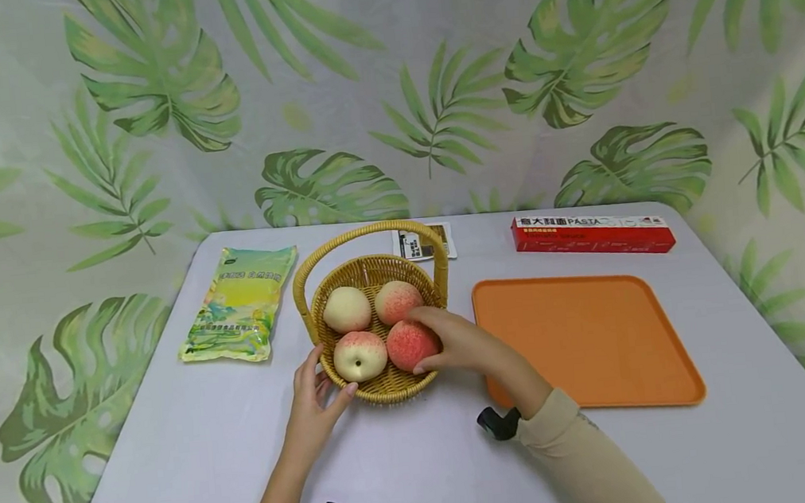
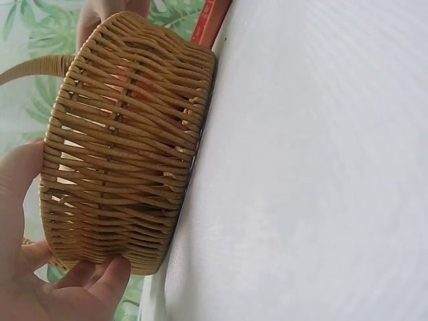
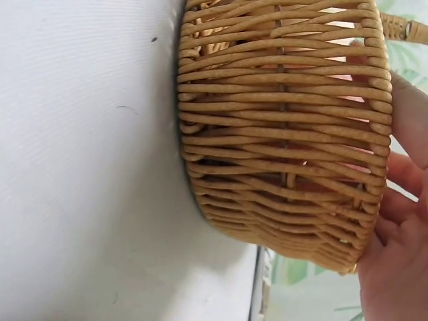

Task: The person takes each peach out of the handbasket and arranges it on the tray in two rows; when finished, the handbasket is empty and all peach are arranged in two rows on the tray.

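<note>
A round wicker basket (image 1: 386, 397) with an arched handle stands on the table, holding several peaches. My left hand (image 1: 313, 403) grips its front left rim, thumb on the edge and fingers against the woven outside, as the left wrist view also shows. My right hand (image 1: 459, 344) reaches over the right rim and holds the reddest peach (image 1: 409, 347) between thumb and fingers. Beside that fruit lies a pale peach with a pink top (image 1: 360, 357). Behind them sit a cream peach (image 1: 346, 310) and a pink-speckled peach (image 1: 397, 301). In the right wrist view, the basket's wall (image 3: 287, 134) hides most of the fruit.
An orange tray (image 1: 583, 339) lies right of the basket, partly under my right forearm. Behind it is a red pasta box (image 1: 591, 236). A green and yellow bag (image 1: 240, 304) lies to the left, and a small white packet (image 1: 409, 245) behind the handle.
</note>
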`<state>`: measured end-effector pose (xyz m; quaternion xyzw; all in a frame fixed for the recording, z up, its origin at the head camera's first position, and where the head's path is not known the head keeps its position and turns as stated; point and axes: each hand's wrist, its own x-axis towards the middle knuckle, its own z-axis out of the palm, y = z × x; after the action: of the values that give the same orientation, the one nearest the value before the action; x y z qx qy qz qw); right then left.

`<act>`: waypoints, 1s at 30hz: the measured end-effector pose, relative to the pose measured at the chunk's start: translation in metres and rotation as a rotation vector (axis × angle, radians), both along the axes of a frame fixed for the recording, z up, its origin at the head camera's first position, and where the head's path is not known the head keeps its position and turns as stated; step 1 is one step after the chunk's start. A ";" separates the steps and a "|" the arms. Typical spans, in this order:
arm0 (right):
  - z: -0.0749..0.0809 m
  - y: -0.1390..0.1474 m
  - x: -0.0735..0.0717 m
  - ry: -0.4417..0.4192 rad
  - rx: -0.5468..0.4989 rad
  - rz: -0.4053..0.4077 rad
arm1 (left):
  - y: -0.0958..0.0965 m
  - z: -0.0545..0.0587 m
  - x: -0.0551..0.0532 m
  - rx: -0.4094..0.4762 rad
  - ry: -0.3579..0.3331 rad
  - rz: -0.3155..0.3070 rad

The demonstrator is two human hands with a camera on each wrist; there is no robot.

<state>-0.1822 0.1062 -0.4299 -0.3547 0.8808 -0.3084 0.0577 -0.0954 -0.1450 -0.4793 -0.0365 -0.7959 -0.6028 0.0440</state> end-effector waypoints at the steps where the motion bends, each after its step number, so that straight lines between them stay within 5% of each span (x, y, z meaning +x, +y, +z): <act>1: 0.000 -0.001 -0.001 -0.001 0.008 0.006 | 0.000 0.000 0.000 0.000 0.000 0.000; 8: 0.001 -0.006 -0.002 -0.009 0.052 0.002 | 0.000 0.002 0.001 -0.001 -0.009 -0.008; 12: 0.002 -0.008 -0.002 -0.006 0.062 -0.003 | 0.003 0.017 0.005 0.017 -0.028 -0.018; 19: 0.001 -0.010 0.001 0.016 0.086 -0.017 | 0.000 0.001 0.000 0.018 0.002 -0.010; 30: -0.002 -0.010 0.004 0.050 0.044 -0.027 | 0.000 0.000 0.000 0.034 0.019 -0.015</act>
<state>-0.1779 0.0967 -0.4321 -0.3491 0.8932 -0.2808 0.0392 -0.0957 -0.1452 -0.4798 -0.0474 -0.7848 -0.6161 0.0479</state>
